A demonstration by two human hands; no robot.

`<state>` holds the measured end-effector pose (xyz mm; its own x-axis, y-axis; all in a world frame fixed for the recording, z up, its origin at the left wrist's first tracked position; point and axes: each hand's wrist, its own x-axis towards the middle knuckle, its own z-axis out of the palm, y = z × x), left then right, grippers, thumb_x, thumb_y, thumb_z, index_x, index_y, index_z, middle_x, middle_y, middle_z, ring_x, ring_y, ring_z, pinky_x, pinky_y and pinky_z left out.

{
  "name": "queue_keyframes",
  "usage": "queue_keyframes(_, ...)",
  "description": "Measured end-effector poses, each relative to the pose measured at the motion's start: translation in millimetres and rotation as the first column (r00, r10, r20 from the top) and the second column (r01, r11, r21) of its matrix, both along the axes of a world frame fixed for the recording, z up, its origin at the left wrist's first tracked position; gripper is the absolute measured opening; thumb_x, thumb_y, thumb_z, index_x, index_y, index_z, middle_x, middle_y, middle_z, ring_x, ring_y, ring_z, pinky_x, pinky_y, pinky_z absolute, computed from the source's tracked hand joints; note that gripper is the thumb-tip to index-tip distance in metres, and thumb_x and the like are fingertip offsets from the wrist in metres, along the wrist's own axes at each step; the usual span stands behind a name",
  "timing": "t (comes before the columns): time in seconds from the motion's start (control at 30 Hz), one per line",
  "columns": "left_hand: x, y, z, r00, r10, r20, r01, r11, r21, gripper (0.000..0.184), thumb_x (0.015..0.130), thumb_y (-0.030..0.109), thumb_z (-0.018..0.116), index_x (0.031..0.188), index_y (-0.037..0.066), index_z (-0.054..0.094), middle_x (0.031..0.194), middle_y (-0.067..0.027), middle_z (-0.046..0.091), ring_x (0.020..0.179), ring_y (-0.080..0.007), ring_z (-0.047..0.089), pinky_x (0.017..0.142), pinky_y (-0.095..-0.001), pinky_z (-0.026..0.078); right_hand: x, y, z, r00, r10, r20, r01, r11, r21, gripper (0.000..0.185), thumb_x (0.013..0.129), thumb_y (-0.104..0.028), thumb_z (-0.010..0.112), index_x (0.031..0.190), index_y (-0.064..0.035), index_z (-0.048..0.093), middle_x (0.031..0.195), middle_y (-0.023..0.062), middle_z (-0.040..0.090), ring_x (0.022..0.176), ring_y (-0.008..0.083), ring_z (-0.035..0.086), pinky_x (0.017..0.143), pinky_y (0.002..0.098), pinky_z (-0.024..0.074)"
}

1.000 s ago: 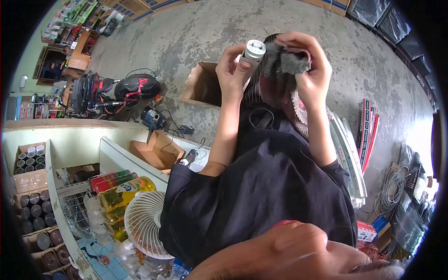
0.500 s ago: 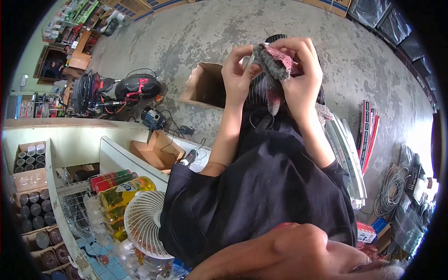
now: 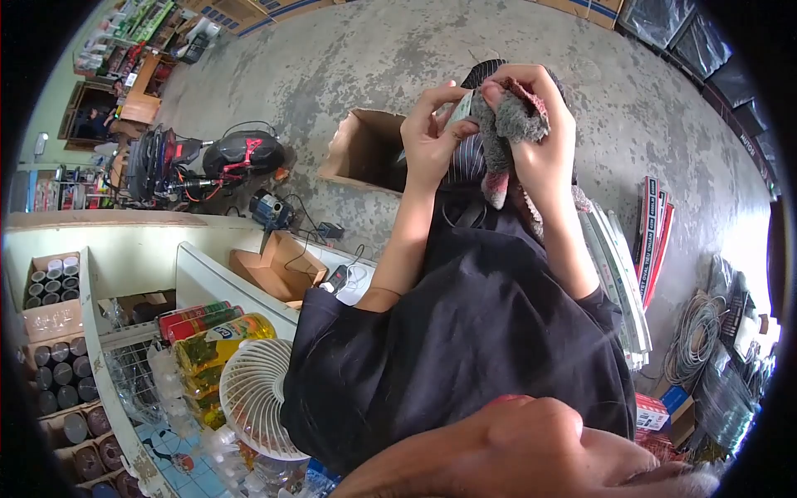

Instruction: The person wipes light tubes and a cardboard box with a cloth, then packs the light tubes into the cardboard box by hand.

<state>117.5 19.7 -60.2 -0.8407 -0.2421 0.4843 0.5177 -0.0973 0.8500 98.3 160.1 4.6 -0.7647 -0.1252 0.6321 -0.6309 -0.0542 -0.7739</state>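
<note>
My left hand (image 3: 432,133) is closed in a pinch on a small pale flat piece (image 3: 465,108) with a greenish tint; its kind is hard to make out. Bunched in the fingers of my right hand (image 3: 544,124) is a fuzzy grey and pink cloth (image 3: 521,124). One end of the cloth hangs down between the hands, and its grey edge lies close against the pale piece. Both hands are raised above my lap, over dark striped fabric (image 3: 465,166).
An open cardboard box (image 3: 357,153) stands on the floor left of my hands. Farther left are a motorbike (image 3: 207,162) and a glass-topped counter with bottles (image 3: 207,357) and a white fan (image 3: 261,398). Long white strips (image 3: 618,274) lie to the right.
My right hand has shifted the cloth slightly right and regathered it, so more of the pale piece shows. My left hand has moved slightly right and still pinches that piece.
</note>
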Motion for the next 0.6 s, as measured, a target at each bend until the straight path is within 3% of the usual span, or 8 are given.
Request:
queue_keyframes(0.17, -2.5, -6.2, 0.4, 0.996, 0.021, -0.083, -0.020, 1.000, 0.005, 0.039, 0.075, 0.008, 0.075, 0.108, -0.003, 0.057, 0.104, -0.0067, 0.059, 0.101, -0.0165, 0.056, 0.095, -0.0337, 0.046, -7.4, 14.3, 2.2, 0.984, 0.114, -0.138, -0.100, 0.990, 0.104, 0.021, 0.080, -0.002, 0.064, 0.101, -0.0023, 0.059, 0.088, 0.0101, 0.063, 0.088, 0.0220, 0.063, 0.078, 0.0284, 0.0472)
queue_keyframes(0.23, -1.4, -9.1, 3.8, 0.994, 0.060, -0.094, -0.059, 0.998, 0.014, 0.040, 0.075, 0.011, 0.075, 0.108, -0.003, 0.057, 0.104, -0.0066, 0.059, 0.098, -0.0154, 0.057, 0.092, -0.0310, 0.048, -3.0, 17.6, 2.6, 0.989, 0.151, 0.005, -0.151, 0.984, 0.091, 0.020, 0.082, -0.001, 0.062, 0.101, -0.0027, 0.061, 0.090, 0.0089, 0.063, 0.090, 0.0195, 0.062, 0.079, 0.0279, 0.0470)
queue_keyframes(0.27, -0.5, -10.1, 5.1, 0.995, 0.032, -0.092, -0.027, 0.998, 0.055, 0.041, 0.075, 0.013, 0.076, 0.109, -0.003, 0.057, 0.104, -0.0063, 0.058, 0.098, -0.0149, 0.057, 0.087, -0.0287, 0.050, 0.3, 16.4, 1.7, 0.973, 0.163, 0.161, -0.169, 0.985, 0.022, 0.019, 0.081, 0.000, 0.062, 0.099, -0.0030, 0.063, 0.089, 0.0077, 0.062, 0.090, 0.0174, 0.061, 0.078, 0.0273, 0.0466)
queue_keyframes(0.3, -0.4, -10.6, 5.9, 0.996, 0.003, -0.093, 0.006, 0.995, 0.096, 0.042, 0.075, 0.014, 0.076, 0.109, -0.002, 0.057, 0.104, -0.0059, 0.058, 0.099, -0.0144, 0.056, 0.082, -0.0265, 0.051, -0.4, 16.2, 1.8, 0.974, 0.164, 0.160, -0.169, 0.985, 0.021, 0.019, 0.081, 0.000, 0.062, 0.099, -0.0030, 0.063, 0.089, 0.0077, 0.062, 0.090, 0.0174, 0.061, 0.078, 0.0273, 0.0466)
queue_keyframes(0.4, -2.9, -12.6, 3.3, 0.993, 0.019, -0.121, -0.010, 0.997, 0.076, 0.042, 0.075, 0.014, 0.076, 0.109, -0.002, 0.057, 0.104, -0.0058, 0.057, 0.098, -0.0140, 0.056, 0.079, -0.0256, 0.053, -3.8, 16.0, 7.1, 0.991, 0.081, -0.106, -0.083, 0.996, -0.013, 0.014, 0.078, -0.001, 0.066, 0.092, -0.0037, 0.066, 0.087, 0.0059, 0.061, 0.083, 0.0174, 0.059, 0.076, 0.0269, 0.0460)
queue_keyframes(0.5, -2.9, -8.3, 4.0, 0.990, -0.007, -0.141, 0.023, 0.993, 0.117, 0.043, 0.075, 0.014, 0.077, 0.108, -0.003, 0.057, 0.103, -0.0055, 0.057, 0.099, -0.0144, 0.056, 0.078, -0.0251, 0.053, -0.4, 16.3, 28.6, 0.955, 0.166, -0.248, -0.159, 0.986, 0.047, 0.009, 0.079, 0.001, 0.064, 0.088, 0.0004, 0.066, 0.087, 0.0071, 0.059, 0.084, 0.0165, 0.056, 0.075, 0.0270, 0.0438)
queue_keyframes(0.6, 1.0, -9.7, -1.9, 0.995, -0.051, -0.089, 0.063, 0.989, 0.134, 0.042, 0.074, 0.013, 0.077, 0.108, -0.003, 0.057, 0.103, -0.0054, 0.057, 0.100, -0.0147, 0.056, 0.076, -0.0244, 0.053, -13.0, 5.1, 30.4, 0.937, 0.163, -0.309, -0.111, 0.978, 0.178, 0.010, 0.078, -0.003, 0.065, 0.088, 0.0004, 0.067, 0.085, 0.0082, 0.058, 0.084, 0.0175, 0.057, 0.075, 0.0270, 0.0442)
